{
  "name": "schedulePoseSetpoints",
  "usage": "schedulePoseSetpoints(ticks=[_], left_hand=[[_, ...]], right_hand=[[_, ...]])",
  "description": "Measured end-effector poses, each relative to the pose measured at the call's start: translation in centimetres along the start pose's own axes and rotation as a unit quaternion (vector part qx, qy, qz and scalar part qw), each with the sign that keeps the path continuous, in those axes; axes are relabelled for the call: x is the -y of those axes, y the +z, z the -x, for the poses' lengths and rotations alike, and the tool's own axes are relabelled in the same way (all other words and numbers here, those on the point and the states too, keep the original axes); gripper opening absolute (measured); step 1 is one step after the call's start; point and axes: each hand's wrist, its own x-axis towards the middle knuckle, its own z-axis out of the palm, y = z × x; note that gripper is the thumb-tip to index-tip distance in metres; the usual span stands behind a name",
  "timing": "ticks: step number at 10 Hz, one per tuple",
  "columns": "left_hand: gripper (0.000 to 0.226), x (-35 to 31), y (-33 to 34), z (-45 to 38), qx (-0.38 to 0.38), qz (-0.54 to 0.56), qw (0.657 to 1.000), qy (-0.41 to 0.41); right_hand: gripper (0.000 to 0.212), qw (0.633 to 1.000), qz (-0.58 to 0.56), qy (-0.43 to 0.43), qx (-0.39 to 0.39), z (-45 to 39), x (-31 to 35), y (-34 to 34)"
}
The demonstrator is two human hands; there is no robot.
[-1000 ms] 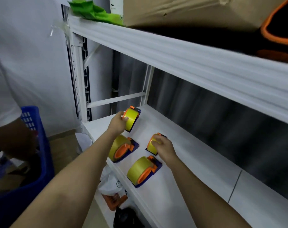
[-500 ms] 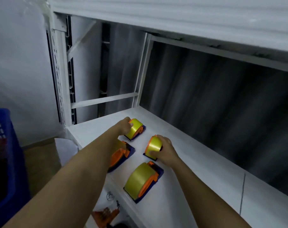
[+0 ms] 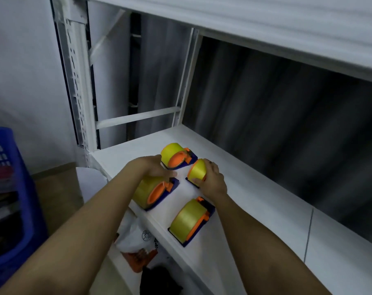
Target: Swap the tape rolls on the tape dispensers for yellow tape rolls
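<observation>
right hand (image 3: 210,177) grips a yellow tape dispenser (image 3: 196,171); left hand (image 3: 153,167), fingers straight, rests over another dispenser (image 3: 153,191).

The right hand (image 3: 210,177) covered the right side of the far-right tape dispenser (image 3: 196,171), so its orange hub and cutter could not be seen. The left hand (image 3: 153,168) hid the top of the near-left dispenser (image 3: 154,193), and its fingertips were smeared by motion blur. At nine o'clock the blue crate (image 3: 9,201) was cut off by the picture's edge. At six o'clock, under the shelf (image 3: 255,211), a printed white bag (image 3: 136,235) and a dark object (image 3: 159,281) were too dim to identify.
</observation>
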Motion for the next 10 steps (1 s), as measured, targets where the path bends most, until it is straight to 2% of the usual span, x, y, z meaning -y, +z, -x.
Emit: schedulePoseSetpoints(ticks=[1,2,3,4,5,6,7,9,10], left_hand=[[0.103,0.2,1.0,1.4,0.028,-0.026,0.999,-0.027],[0.081,0.2,2.1,2.1,-0.043,-0.049,0.998,-0.021],[0.062,0.0,2.4,2.8,-0.112,-0.046,0.993,-0.007],[0.056,-0.1,2.5,3.4,-0.129,-0.031,0.991,-0.004],[0.074,-0.5,2.8,3.9,-0.133,-0.048,0.99,-0.007],[0.086,-1.0,3.1,4.3,-0.168,-0.094,0.981,0.003],[0.07,-1.5,3.4,4.6,-0.233,-0.109,0.966,0.036],[0.051,-2.8,4.7,5.7,-0.254,-0.103,0.958,0.077],[0.041,-3.8,5.4,6.3,-0.278,-0.088,0.951,0.104]], right_hand=[[0.098,0.999,-0.045,0.018,0.007,0.7,0.9,-0.9],[0.086,0.988,-0.146,-0.031,-0.051,3.0,2.0,-2.1],[0.071,0.983,-0.173,-0.054,-0.01,6.7,2.1,-2.6],[0.095,0.985,-0.142,-0.032,0.089,9.8,2.1,-2.6],[0.112,0.986,-0.068,-0.021,0.151,11.3,2.1,-1.6],[0.102,0.989,-0.071,-0.023,0.127,11.7,2.6,-0.6],[0.089,0.991,-0.082,-0.04,0.1,11.3,3.2,-0.1],[0.1,0.984,-0.132,-0.037,0.111,12.0,2.7,-0.5],[0.086,0.984,-0.163,-0.036,0.068,12.8,1.9,-1.6]])
